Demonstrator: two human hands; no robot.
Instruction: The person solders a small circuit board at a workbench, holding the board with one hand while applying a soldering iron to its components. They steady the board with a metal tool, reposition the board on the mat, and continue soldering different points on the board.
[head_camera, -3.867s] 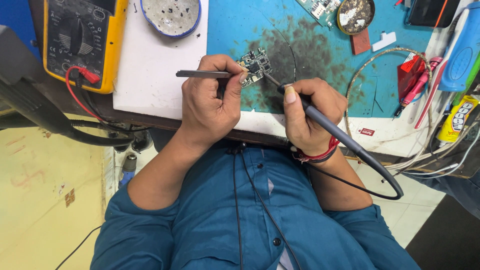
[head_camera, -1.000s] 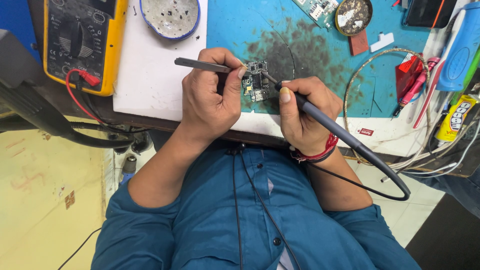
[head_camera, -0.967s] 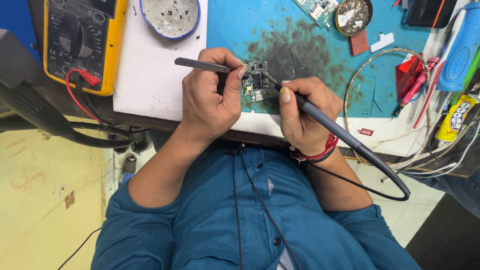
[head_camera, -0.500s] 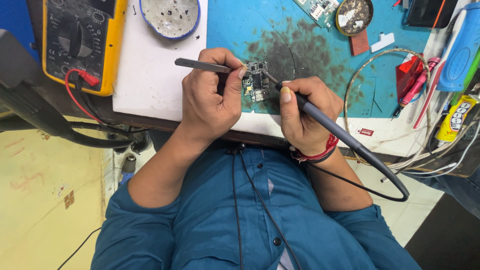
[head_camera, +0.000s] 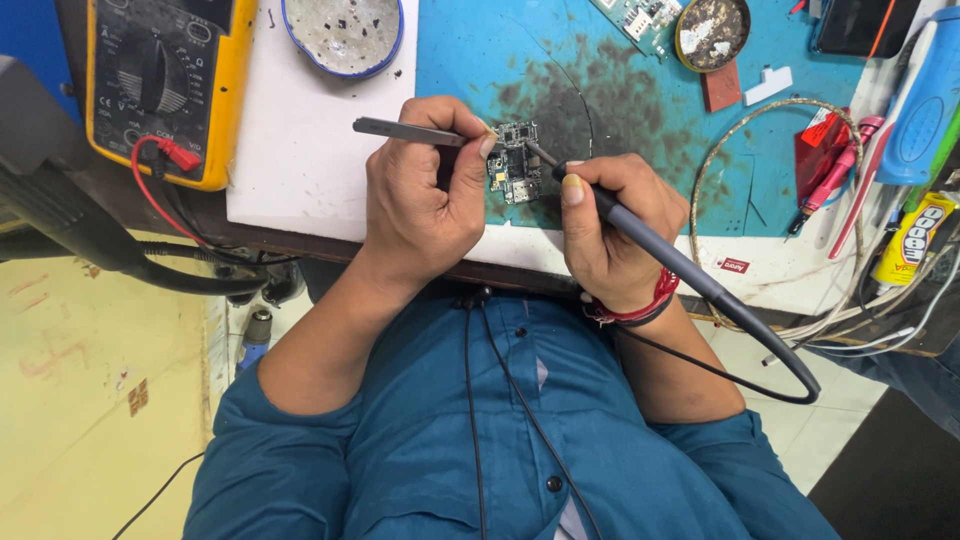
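A small dark circuit board (head_camera: 514, 172) lies on the stained blue mat (head_camera: 640, 110), between my two hands. My left hand (head_camera: 425, 195) pinches grey metal tweezers (head_camera: 400, 130), whose long handle sticks out to the left and whose tips reach the board's upper left edge. My right hand (head_camera: 605, 225) grips a dark soldering iron (head_camera: 680, 270) like a pen, its tip touching the board's top right. The iron's black cable (head_camera: 740, 375) loops down past my wrist.
A yellow multimeter (head_camera: 165, 85) with a red lead sits at the back left. A round dish (head_camera: 342, 32) rests on a white board (head_camera: 300, 130). A round tin (head_camera: 712, 32), another circuit board (head_camera: 640, 20), coiled wire (head_camera: 740, 140) and tools crowd the right.
Since about four seconds ago both hands and the small board have shifted slightly, and the tweezers tilted a little. Over the last second nothing has visibly moved.
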